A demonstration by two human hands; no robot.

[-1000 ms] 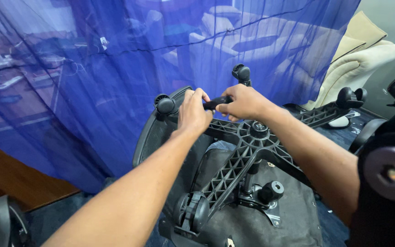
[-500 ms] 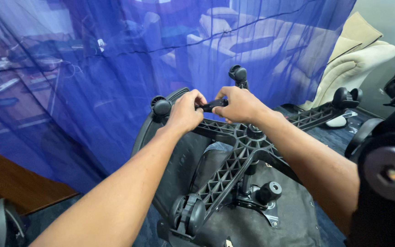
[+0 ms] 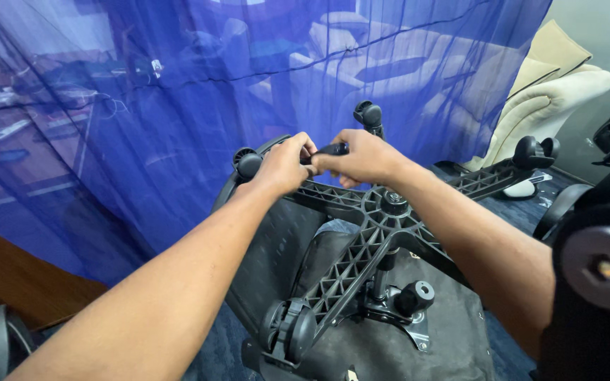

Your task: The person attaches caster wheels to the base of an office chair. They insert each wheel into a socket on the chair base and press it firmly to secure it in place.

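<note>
Overturned office chair on the floor, black star base [image 3: 383, 219] pointing up, castors on its arm ends. Left hand [image 3: 282, 168] and right hand [image 3: 361, 159] meet above the far arm of the base, both clenched on a short black handle-like part [image 3: 330, 149] held between them; what it is, cannot tell. One castor [image 3: 247, 164] sits just beside the left hand, another castor [image 3: 368, 113] beyond the right hand. Blue mesh curtain [image 3: 178, 106] hangs behind; cream armchair [image 3: 552, 99] at far right.

Blue curtain [image 3: 178, 127] close behind hands [image 3: 323, 164]; casters [image 3: 248, 164] flank.
</note>
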